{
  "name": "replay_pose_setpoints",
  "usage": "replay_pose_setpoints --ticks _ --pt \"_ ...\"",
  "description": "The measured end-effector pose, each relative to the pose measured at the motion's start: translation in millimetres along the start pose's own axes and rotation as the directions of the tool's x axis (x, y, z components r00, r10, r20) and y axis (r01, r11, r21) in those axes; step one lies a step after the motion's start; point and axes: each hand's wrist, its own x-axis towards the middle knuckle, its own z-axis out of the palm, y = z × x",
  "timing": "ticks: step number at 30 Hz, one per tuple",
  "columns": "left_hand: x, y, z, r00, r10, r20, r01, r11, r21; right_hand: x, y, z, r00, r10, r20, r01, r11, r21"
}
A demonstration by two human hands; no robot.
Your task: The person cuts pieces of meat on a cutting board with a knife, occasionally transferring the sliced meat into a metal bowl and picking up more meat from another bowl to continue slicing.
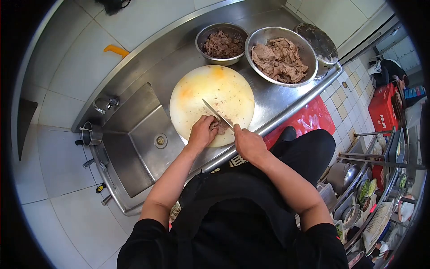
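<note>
My left hand (202, 132) is closed on a small piece of brown meat (220, 126) near the lower edge of a round, yellow-stained cutting board (192, 96). In my right hand (247, 142) is the handle of a knife (214, 110), its blade pointing up and left across the board. The blade lies over the meat, beside my left fingertips. Small crumbs dot the board. Behind it, a metal colander (242, 38) holds cut meat (222, 45), and a larger metal bowl (255, 36) holds bigger pieces of meat (280, 60).
A sink basin (143, 143) with a faucet (106, 105) lies left of the board. A lidded pot (319, 42) stands behind the large bowl. Right are a red stool-like surface (309, 117), a red crate (382, 107), crowded shelves (354, 179) and another person (390, 71).
</note>
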Motion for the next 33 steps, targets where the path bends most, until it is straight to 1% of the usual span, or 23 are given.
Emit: replay_pose_setpoints --ticks 1,3,7,9,10,12,13,14,16,17,19,23,25,26,28,29,31,33 --pt "1.2 -1.0 0.0 1.0 -0.005 0.0 0.005 1.0 0.024 -6.6 -2.1 -9.4 1.0 0.002 0.002 -0.002 1.0 -0.003" --pt "3.0 -2.1 -0.1 1.0 -0.011 0.007 0.011 1.0 0.014 -22.7 -4.3 -27.4 0.988 0.047 0.148 -0.046 0.999 -0.015" --pt "6.7 -2.4 -1.2 1.0 -0.009 0.03 0.008 1.0 0.014 -39.1 3.7 -25.9 0.986 0.054 0.159 -0.055 0.998 0.004" --pt "8.0 -6.0 -1.0 0.999 -0.011 0.031 0.011 1.0 -0.012 -37.1 1.9 -22.6 0.983 0.058 0.172 -0.068 0.996 0.053" --pt "7.8 -5.7 -0.9 0.999 -0.014 0.03 0.015 0.999 -0.037 -32.3 2.7 -14.8 0.983 0.063 0.172 -0.073 0.996 0.054" --pt "6.5 -2.5 -4.3 0.999 -0.002 0.033 0.003 0.999 -0.032 -12.7 2.0 2.5 0.998 0.021 0.062 -0.024 0.999 0.044" --pt "5.9 -0.7 -6.5 0.999 0.007 0.032 -0.006 1.0 -0.027 -3.6 -3.9 0.2 0.995 0.047 0.087 -0.051 0.998 0.04" --pt "6.0 0.0 -7.2 0.999 0.013 0.031 -0.012 1.0 -0.023 3.7 -7.2 0.0 0.996 0.047 0.081 -0.051 0.998 0.041" --pt "5.3 1.7 -7.9 1.0 -0.011 0.024 0.011 0.999 -0.036 12.7 -10.1 0.0 0.99 0.071 0.121 -0.082 0.993 0.087" --pt "6.2 2.4 -8.6 1.0 -0.001 0.022 0.002 0.999 -0.033 11.6 -8.7 -1.5 0.991 0.073 0.111 -0.083 0.993 0.087" --pt "5.1 3.6 -9.1 0.997 -0.075 0.013 0.074 0.997 0.024 -0.7 -3.4 -2.1 0.991 0.058 0.121 -0.069 0.994 0.087" --pt "3.0 0.2 -7.0 0.993 -0.115 -0.002 0.115 0.993 0.013 -34.4 18.4 -13.4 0.994 0.02 0.109 -0.027 0.998 0.06" --pt "-0.1 2.9 -9.4 0.996 -0.093 -0.009 0.093 0.996 -0.008 -40.8 19.9 -20.7 0.988 0.08 0.134 -0.086 0.996 0.035" --pt "-0.3 2.8 -9.0 0.996 -0.09 -0.006 0.09 0.996 -0.01 -40.7 18.6 -22.5 0.987 0.084 0.134 -0.089 0.995 0.035" --pt "-0.3 2.4 -10.8 0.999 -0.032 -0.025 0.031 0.999 -0.023 -33.0 12.4 -25.5 0.982 0.152 0.112 -0.16 0.985 0.064" --pt "-1.4 2.5 -11.3 0.999 -0.035 -0.025 0.034 0.999 -0.02 -30.8 7.9 -26.1 0.982 0.149 0.113 -0.157 0.985 0.067" --pt "-2.3 8.1 -13.6 1.0 0.021 -0.02 -0.022 0.998 -0.052 -27.9 -1.0 -25.9 0.991 0.086 0.098 -0.097 0.99 0.106" --pt "-1.0 5.9 -11.7 1.0 0.024 -0.003 -0.024 0.999 -0.025 -25.5 -10.1 -19.4 0.993 0.08 0.088 -0.09 0.988 0.121"
